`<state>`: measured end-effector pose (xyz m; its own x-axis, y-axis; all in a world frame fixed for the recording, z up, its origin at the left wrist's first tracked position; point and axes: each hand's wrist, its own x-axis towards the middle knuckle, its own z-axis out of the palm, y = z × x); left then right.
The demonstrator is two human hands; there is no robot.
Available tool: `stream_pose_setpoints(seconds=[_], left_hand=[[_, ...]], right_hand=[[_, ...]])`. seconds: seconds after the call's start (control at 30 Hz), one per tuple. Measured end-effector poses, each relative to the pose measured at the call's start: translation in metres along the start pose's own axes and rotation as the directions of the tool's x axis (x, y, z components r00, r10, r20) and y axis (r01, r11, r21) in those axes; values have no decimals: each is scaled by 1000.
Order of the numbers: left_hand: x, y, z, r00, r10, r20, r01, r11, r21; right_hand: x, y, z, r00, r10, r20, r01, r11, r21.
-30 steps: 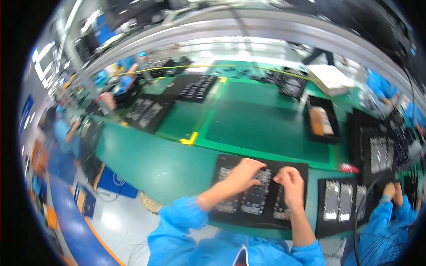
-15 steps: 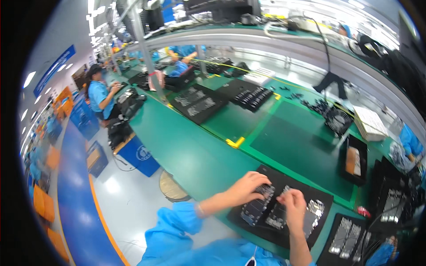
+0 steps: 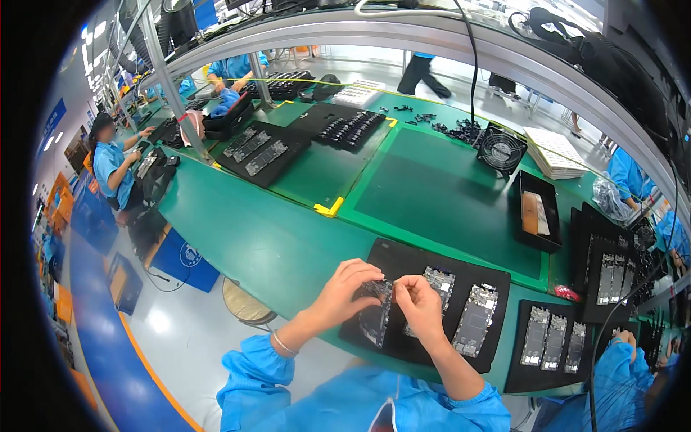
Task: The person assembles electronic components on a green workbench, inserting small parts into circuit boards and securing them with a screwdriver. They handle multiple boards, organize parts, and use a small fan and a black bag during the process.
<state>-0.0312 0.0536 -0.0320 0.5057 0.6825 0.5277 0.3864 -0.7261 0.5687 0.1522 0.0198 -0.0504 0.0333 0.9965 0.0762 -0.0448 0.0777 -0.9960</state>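
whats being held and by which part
The left hand holds a board by its far end; the right hand is at that end too, but its grip cannot be told.

Green bench (image 3: pixel 237 232), black mats (image 3: pixel 394 253), fan (image 3: pixel 502 151)

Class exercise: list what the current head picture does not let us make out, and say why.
All in the head view:
Whether the right hand pinches a small part: its fingertips cover the spot.
Part of the held circuit board: covered by the left hand.
Part of the middle board: behind the right hand.
Shapes of the small black parts near the fan: too small.
Upper body of the person in dark trousers: the metal rail hides it.
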Motion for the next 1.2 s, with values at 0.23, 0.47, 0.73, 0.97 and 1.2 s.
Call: stream_pose_setpoints(seconds=[0.23, 0.47, 0.73, 0.97, 1.2], left_hand=[[1, 5, 0, 1000, -18, -10, 19, 999, 36], [9, 4, 1, 999, 15, 41, -16, 1000, 26], [51, -20, 23, 967, -162, 198, 120, 970, 211], [48, -42, 61, 953, -186, 241, 129, 964, 233], [-15, -54, 29, 880, -445, 169, 398, 883, 250]], right_hand=[[-7, -13, -1, 1000, 20, 0, -19, 994, -104], [4, -1, -11, 991, 108, 74, -117, 985, 130], [-2, -2, -136, 934, -132, -331, 5, 934, -358], [-19, 31, -354, 866, -458, -200, -372, -321, -871], [-36, 38, -314, 931, -346, -114, -282, -484, -828]])
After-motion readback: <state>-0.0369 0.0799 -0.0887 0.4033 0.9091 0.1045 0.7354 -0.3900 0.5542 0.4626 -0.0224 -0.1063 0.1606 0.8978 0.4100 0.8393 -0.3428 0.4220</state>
